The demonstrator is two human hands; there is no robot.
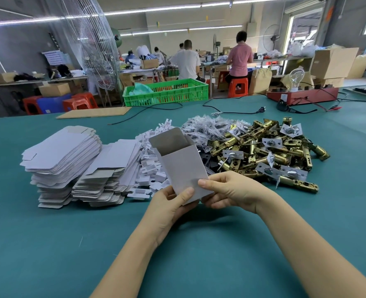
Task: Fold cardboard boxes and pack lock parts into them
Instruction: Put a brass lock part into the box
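white box (184,166), teal table (49,244), brass latches (263,151)

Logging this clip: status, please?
Left hand and right hand both grip small white cardboard box. Top flap open, box empty. Nothing in the way.

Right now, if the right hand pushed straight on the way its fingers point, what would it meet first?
The right hand points leftward, already pinching the folded box; beyond it, probably the left hand, though depth is unclear.
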